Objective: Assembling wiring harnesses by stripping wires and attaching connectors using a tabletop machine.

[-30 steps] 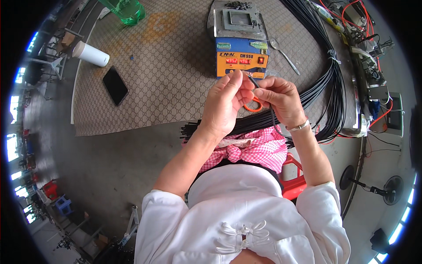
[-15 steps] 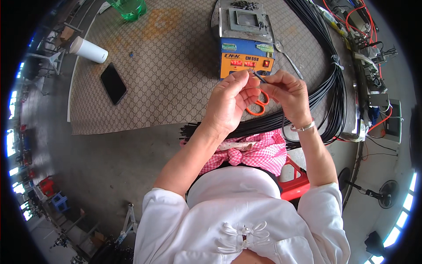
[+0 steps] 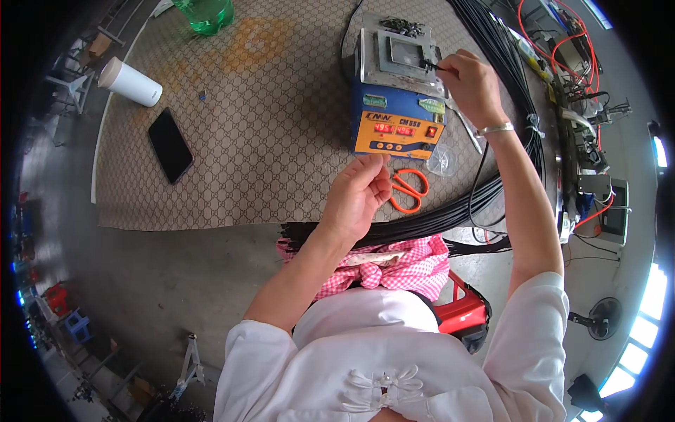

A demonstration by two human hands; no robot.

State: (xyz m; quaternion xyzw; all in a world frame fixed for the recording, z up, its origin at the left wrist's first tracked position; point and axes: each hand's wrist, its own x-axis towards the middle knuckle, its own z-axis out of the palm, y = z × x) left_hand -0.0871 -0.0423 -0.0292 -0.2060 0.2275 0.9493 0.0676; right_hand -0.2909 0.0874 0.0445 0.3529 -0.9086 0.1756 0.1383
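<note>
My right hand (image 3: 472,88) pinches the end of a black cable (image 3: 439,67) at the right rim of the square well on top of a solder pot (image 3: 401,126). The pot has a blue and orange body with red lit displays and a metal top. From the wrist the cable hangs down toward a thick bundle of black cables (image 3: 422,224) along the table's near edge. Just in front of the pot, my left hand (image 3: 358,197) is closed, thumb against curled fingers; anything within them is hidden. Orange-handled scissors (image 3: 409,191) lie right beside its fingertips.
On the patterned tabletop (image 3: 246,155) lie a black phone (image 3: 170,145) and a white tumbler (image 3: 131,82) at left. A green bottle (image 3: 206,14) is at the far left. A small clear round dish (image 3: 441,162) sits by the pot's right front corner. A red stool (image 3: 464,309) stands below.
My right hand has moved away from the left, forward to the pot's top with the cable end. The left hand has dropped slightly nearer to me, its fingers more curled. The view has shifted a little.
</note>
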